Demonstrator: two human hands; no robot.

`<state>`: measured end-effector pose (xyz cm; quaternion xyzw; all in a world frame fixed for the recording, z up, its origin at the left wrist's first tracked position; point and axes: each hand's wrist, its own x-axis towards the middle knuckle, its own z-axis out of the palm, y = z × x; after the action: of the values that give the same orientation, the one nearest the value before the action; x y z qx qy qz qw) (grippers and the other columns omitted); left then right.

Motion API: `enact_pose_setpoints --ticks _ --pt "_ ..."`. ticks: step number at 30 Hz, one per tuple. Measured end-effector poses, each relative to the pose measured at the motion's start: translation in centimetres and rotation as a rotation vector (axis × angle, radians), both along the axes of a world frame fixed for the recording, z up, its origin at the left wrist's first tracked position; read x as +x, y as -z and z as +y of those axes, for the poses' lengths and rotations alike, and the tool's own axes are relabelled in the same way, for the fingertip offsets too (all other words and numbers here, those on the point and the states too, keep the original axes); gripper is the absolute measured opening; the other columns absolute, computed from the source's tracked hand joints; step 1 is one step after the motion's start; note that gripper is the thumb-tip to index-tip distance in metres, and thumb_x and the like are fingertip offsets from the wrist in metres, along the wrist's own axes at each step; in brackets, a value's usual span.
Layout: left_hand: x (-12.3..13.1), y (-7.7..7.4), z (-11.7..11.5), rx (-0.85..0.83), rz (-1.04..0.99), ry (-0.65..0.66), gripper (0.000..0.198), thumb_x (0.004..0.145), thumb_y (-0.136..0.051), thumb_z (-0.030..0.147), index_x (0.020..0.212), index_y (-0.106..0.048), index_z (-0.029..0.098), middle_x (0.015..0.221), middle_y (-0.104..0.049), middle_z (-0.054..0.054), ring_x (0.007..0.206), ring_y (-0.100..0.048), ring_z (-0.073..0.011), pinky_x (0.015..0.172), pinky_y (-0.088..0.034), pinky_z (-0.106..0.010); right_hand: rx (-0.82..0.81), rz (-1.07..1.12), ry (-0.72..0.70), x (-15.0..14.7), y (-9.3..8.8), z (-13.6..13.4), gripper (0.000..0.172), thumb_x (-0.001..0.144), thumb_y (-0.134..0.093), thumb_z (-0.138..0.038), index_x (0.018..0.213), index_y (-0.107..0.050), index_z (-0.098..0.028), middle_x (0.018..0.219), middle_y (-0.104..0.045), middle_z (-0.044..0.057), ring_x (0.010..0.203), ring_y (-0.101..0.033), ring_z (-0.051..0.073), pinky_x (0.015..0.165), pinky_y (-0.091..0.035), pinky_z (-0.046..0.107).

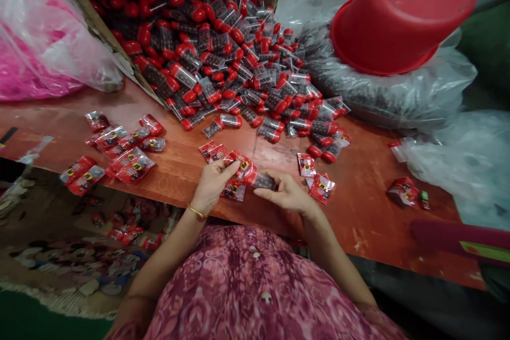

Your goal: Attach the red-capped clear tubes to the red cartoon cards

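Observation:
My left hand (213, 183) pinches the edge of a small red printed packet (243, 166) just above the table's front edge. My right hand (285, 194) holds a small clear tube with a red cap (263, 180), its end against that packet. Both hands are closed on these items and meet over the brown wooden table (366, 207). A few more red packets (319, 186) lie just right of my right hand, and another packet (234, 191) lies under my hands.
A big heap of red-capped clear tubes (239, 58) spills from a cardboard box at the back. Filled red packets (127, 151) lie at the left. A red plastic basin (398, 16) rests on grey plastic bags at the right. A pink bag (35, 58) sits far left.

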<state>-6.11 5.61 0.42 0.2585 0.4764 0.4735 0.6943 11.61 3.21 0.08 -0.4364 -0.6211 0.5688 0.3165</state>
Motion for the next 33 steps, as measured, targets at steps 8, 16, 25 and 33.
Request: enact_pose_setpoints --ticks 8,16,25,33 --pt "1.2 1.5 -0.5 -0.009 -0.013 -0.052 0.033 0.049 -0.082 0.027 0.076 -0.068 0.013 0.073 -0.070 -0.001 0.064 -0.061 -0.0113 0.070 -0.048 -0.025 0.141 -0.057 0.156 -1.4 1.1 0.1 0.027 0.075 -0.064 -0.034 0.094 -0.062 -0.016 0.082 -0.066 0.004 0.072 -0.059 0.016 0.065 -0.048 0.028" --pt "2.1 1.3 -0.9 -0.063 -0.164 -0.127 0.035 0.046 -0.085 0.025 0.070 -0.064 0.012 0.070 -0.069 -0.001 0.064 -0.062 -0.0096 0.070 -0.048 -0.022 0.218 -0.235 0.311 -2.8 1.7 0.2 0.026 0.079 -0.059 -0.033 0.100 -0.060 -0.018 0.090 -0.069 0.006 0.080 -0.061 0.019 0.072 -0.049 0.032" --pt "1.8 1.3 -0.6 -0.076 -0.119 -0.096 0.032 0.053 -0.081 0.035 0.066 -0.066 0.011 0.062 -0.066 -0.001 0.057 -0.058 -0.0098 0.060 -0.046 -0.021 0.067 0.058 0.419 -4.8 2.5 0.2 0.029 0.072 -0.064 -0.039 0.092 -0.052 -0.021 0.080 -0.060 -0.001 0.067 -0.056 0.013 0.062 -0.047 0.024" --pt "3.0 1.3 -1.0 -0.058 -0.189 -0.094 0.039 0.051 -0.079 0.046 0.057 -0.055 0.015 0.048 -0.055 0.005 0.040 -0.046 -0.0060 0.043 -0.037 -0.020 -0.033 0.191 0.397 -4.8 2.4 0.0 0.031 0.083 -0.050 -0.052 0.091 -0.046 -0.022 0.062 -0.049 -0.007 0.039 -0.037 0.005 0.038 -0.031 0.020"
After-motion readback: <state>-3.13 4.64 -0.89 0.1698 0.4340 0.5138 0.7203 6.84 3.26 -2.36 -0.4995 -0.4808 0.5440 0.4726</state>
